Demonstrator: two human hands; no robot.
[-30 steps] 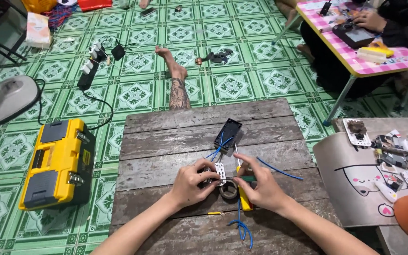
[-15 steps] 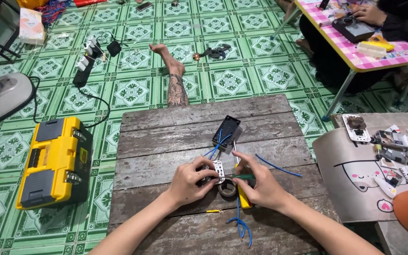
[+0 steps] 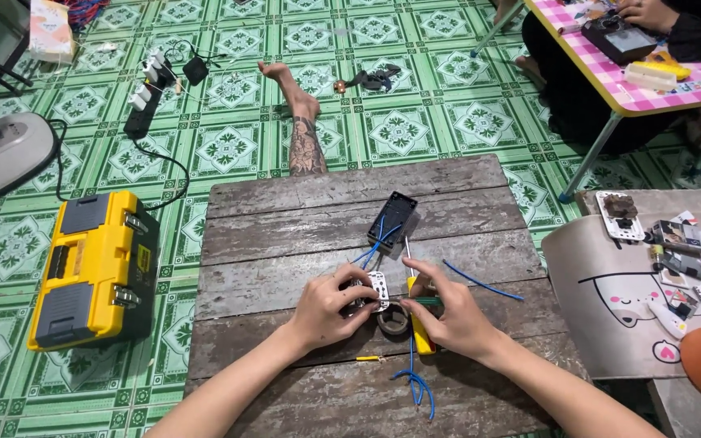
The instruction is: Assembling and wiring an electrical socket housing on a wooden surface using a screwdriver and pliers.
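My left hand (image 3: 328, 304) grips a small white electrical switch part (image 3: 375, 289) over the weathered wooden table (image 3: 285, 235). My right hand (image 3: 448, 312) holds a green-handled screwdriver (image 3: 425, 301) with its tip against that part. Blue wires (image 3: 379, 243) run from the part up to a black box (image 3: 392, 220) lying farther back. A roll of black tape (image 3: 394, 322) sits under my hands, beside a yellow-handled tool (image 3: 420, 337). More blue wire (image 3: 415, 385) curls toward the table's near edge.
A yellow and grey toolbox (image 3: 91, 268) stands on the green tiled floor at the left, near a white fan (image 3: 2, 154) and power strip (image 3: 141, 113). A bare tattooed leg (image 3: 306, 138) stretches beyond the table. Right: a cluttered low table (image 3: 602, 292), and another person at a pink checked table (image 3: 610, 69).
Both hands stay on the switch part and screwdriver with only slight shifts. The view has tilted a little.
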